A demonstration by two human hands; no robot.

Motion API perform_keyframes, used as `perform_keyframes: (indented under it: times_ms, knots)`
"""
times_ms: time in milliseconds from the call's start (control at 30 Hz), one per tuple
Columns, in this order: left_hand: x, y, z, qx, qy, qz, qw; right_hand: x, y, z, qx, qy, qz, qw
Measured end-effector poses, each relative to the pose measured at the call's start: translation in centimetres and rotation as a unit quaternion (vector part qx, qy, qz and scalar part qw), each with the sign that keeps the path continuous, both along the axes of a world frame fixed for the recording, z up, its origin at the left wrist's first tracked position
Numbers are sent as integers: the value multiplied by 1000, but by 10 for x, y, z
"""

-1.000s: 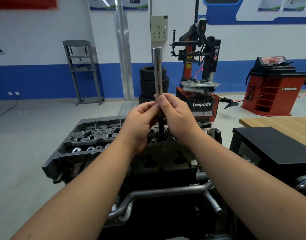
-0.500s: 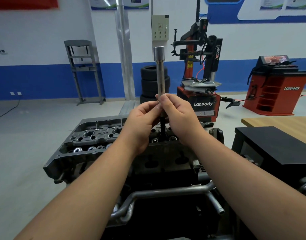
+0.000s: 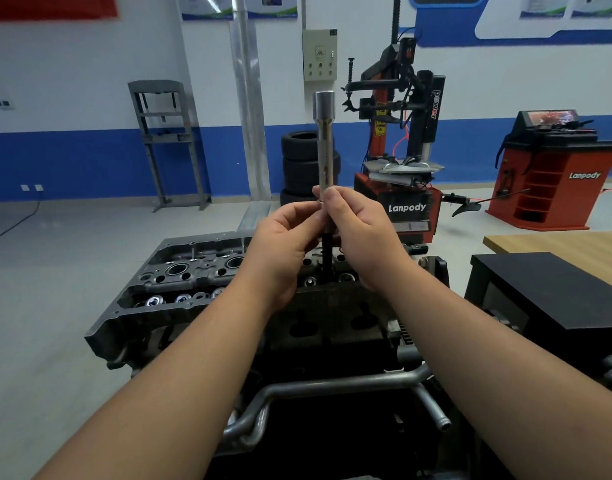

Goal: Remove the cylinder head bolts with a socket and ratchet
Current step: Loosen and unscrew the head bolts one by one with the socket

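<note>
1. Both hands meet in front of the person, above the cylinder head (image 3: 200, 271). The left hand (image 3: 284, 244) and the right hand (image 3: 358, 233) each pinch the lower end of a long chrome extension socket (image 3: 324, 140), which stands upright with its wide end on top.
2. A dark shaft (image 3: 327, 258) runs down from the socket between the palms toward the top of the head. Whether it is a bolt coming out or part of the tool cannot be told.
3. No ratchet is in sight, so the step in hand looks like finger work: spinning or lifting the socket by hand over one bolt hole.
4. To do it well, the socket should stay in line with the hole, with no sideways lean, so the shaft does not bind or scrape the bore.
5. Both grips are narrow, fingertips and thumbs closed round the metal; a light hold that lets the tool turn freely suits better than a squeeze.
6. If a bolt hangs in the socket, it may drop once clear, so the lift should go slowly and straight up.
7. As for containers, the head's open bores (image 3: 175, 270) and valve pockets (image 3: 155, 301) show bright round parts inside the front row.
8. The red balancer cabinet (image 3: 554, 188) at the far right has open shelves; their contents are too small to tell.
</note>
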State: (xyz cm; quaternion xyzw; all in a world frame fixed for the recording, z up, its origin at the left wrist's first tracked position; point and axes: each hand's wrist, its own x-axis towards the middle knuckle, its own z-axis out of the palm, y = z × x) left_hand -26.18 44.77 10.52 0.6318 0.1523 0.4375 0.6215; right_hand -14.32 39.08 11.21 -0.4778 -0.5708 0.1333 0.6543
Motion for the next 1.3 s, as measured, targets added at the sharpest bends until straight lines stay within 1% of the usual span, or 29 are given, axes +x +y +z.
perform_keyframes:
  times_ms: [100, 233, 400, 600, 700, 833, 933, 1067, 1200, 1300]
  knots:
    - [1, -2, -1, 16, -3, 24, 1000, 0, 0, 0, -5, -8, 8, 1000]
    - [1, -2, 0, 21, 11, 16, 1000, 3, 1, 0, -10, -17, -17, 1000]
    - [1, 0, 2, -12, 4, -5, 1000, 2, 0, 0, -20, -14, -6, 1000]
    - [1, -4, 0, 23, -5, 27, 999, 2, -1, -1, -7, -19, -6, 1000]
    - [1, -3, 0, 27, 3, 15, 1000, 3, 0, -1, -8, -19, -13, 1000]
    - [0, 0, 0, 5, 4, -7, 1000, 3, 0, -1, -12, -20, -16, 1000]
    - [0, -1, 1, 10, 7, 10, 1000, 1, -2, -1, -7, -21, -4, 1000]
    - [0, -3, 0, 27, 8, 31, 999, 2, -1, -1, -3, -16, -12, 1000]
    - [0, -1, 0, 13, 4, -2, 1000, 3, -1, -1, -15, -17, -18, 1000]
    - [0, 0, 0, 3, 1, -3, 1000, 0, -2, 0, -9, -18, -12, 1000]
